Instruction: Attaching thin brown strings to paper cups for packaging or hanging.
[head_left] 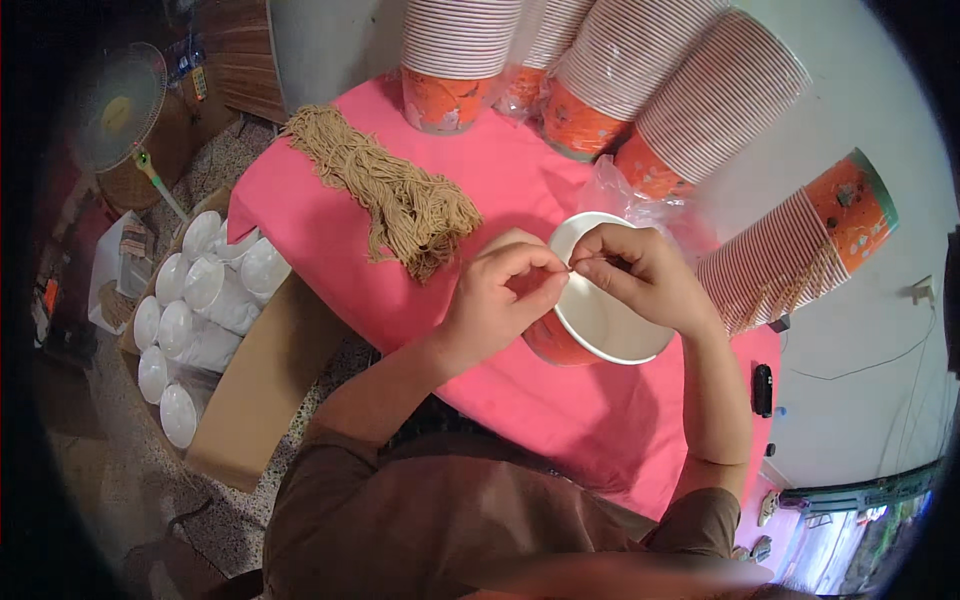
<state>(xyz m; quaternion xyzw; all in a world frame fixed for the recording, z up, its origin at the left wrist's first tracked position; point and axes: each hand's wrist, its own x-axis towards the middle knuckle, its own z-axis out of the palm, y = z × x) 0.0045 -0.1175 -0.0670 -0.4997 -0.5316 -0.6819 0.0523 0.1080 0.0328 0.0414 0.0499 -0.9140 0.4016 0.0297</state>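
Note:
A paper bucket [618, 328], white inside and orange outside, stands tilted toward me on the pink-covered table. Over its far rim, my left hand [505, 290] and my right hand [640, 275] meet fingertip to fingertip. Both are closed in a pinch, thumb against forefinger. Something tiny and dark shows where they meet; it is too small to name. To the left of the bucket lies a heap of tan strings [420, 215], long and loosely bundled, touched by neither hand.
Tall stacks of nested paper buckets [725, 85] line the table's far side; another stack [775, 260] leans at the right, with tan strings across it. Clear plastic wrap [635, 195] lies behind the bucket. At left are a cardboard box [270, 390] of bagged white cups and a fan [118, 105].

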